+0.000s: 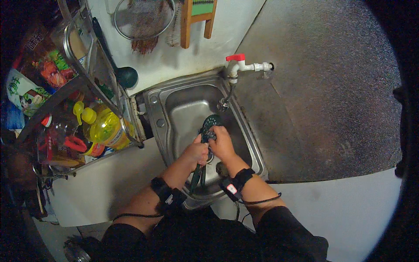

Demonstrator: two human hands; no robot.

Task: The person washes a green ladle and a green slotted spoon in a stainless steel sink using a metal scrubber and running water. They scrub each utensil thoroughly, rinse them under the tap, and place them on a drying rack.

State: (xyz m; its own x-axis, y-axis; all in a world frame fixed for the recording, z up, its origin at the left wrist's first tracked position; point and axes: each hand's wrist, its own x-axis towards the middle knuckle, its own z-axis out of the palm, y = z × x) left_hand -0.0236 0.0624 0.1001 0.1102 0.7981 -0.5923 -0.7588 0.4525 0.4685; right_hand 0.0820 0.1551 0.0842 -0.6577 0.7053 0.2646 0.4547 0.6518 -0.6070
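Over the sink (pixel 183 109), my left hand (pixel 196 153) is closed around the handles of dark green kitchen utensils. One is a slotted spoon (pixel 213 121), its holed head tilted up and away from me. Two handle ends (pixel 196 180) stick out below my left fist; the second utensil's head is hidden. My right hand (pixel 222 142) is closed at the spoon's head, fingers bent over a rough grey wad (pixel 211 135) like a scouring pad, mostly covered by the fingers. A small dark round thing (pixel 222 169) lies in the basin below my right wrist.
A white tap (pixel 235 67) with a red handle reaches over the basin's far right. At left stands a metal rack (pixel 72 94) with bottles and packets, a dark ladle (pixel 125 77) hanging beside it. A wire strainer (pixel 144 19) and a wooden-framed grater (pixel 198 17) hang on the wall.
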